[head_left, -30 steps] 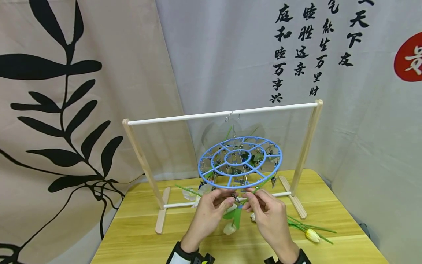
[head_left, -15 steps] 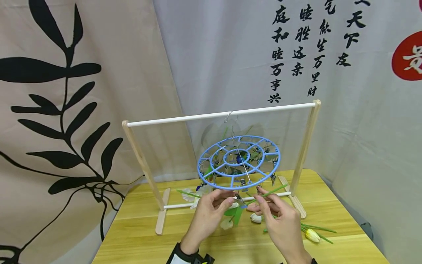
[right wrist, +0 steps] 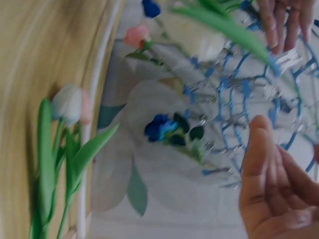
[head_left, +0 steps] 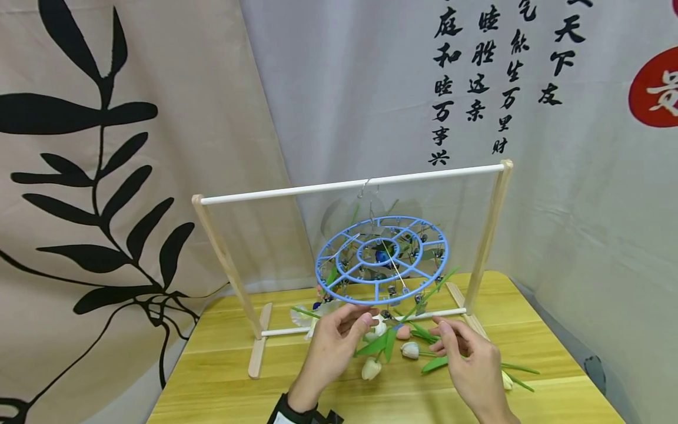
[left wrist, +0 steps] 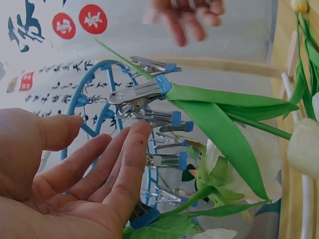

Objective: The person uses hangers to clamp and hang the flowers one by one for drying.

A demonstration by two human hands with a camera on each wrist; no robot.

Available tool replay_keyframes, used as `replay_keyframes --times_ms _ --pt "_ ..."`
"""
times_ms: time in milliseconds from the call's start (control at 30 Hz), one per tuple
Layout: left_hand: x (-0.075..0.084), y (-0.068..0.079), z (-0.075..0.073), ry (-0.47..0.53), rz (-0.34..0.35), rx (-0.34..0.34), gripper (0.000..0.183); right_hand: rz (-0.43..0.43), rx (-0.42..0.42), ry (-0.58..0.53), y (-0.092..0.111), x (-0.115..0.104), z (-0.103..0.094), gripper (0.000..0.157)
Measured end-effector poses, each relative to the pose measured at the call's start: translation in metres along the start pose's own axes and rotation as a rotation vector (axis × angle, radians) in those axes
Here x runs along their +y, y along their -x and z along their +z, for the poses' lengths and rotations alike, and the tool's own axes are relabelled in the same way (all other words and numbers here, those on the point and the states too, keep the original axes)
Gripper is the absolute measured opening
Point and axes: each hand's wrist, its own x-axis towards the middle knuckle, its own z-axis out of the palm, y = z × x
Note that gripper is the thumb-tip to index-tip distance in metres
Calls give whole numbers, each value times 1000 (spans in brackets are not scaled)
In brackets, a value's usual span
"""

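Observation:
A blue round clip hanger hangs by a hook from the white bar. One of its metal clips, blue-tipped, grips the green stem of a white tulip, whose flower head hangs low and whose leaves spread downward. Right beside that clip, my left hand holds nothing, its fingers loosely extended. My right hand is apart from the hanger, off to the right, with relaxed fingers and nothing in them. Other clips on the hanger carry flowers, among them a blue rose and a pink rose.
Wooden posts and the white top bar frame the hanger. On the table lie a white tulip, a pink bud and a yellow tulip, partly behind my right hand. A printed curtain stands behind.
My right hand has let go of the tulip's stem and moved right and down. My left hand has released the clip and stays near it. The tulip now hangs from the clip.

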Motion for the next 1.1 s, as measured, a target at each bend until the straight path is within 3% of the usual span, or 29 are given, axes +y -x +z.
replay_keyframes --times_ms 133,367,600,867,967,1067,1100 --pt "0 1 -2 6 -14 33 28 94 -67 111 -2 17 -5 19" --pt "0 9 -9 18 -24 64 27 244 -301 349 -10 55 -10 20" --pt "0 24 -4 7 -83 32 31 255 -487 551 -8 98 -17 22" --pt "-11 47 -6 -56 -75 -12 27 224 -518 595 -4 114 -11 20" --pt "-22 54 -7 -113 -28 -21 26 219 -514 601 -3 117 -9 20" --pt "-40 60 -8 -158 93 -12 25 217 -516 603 -3 120 -7 20" --pt "-68 60 -6 -179 163 2 26 213 -516 604 -3 121 -6 20"
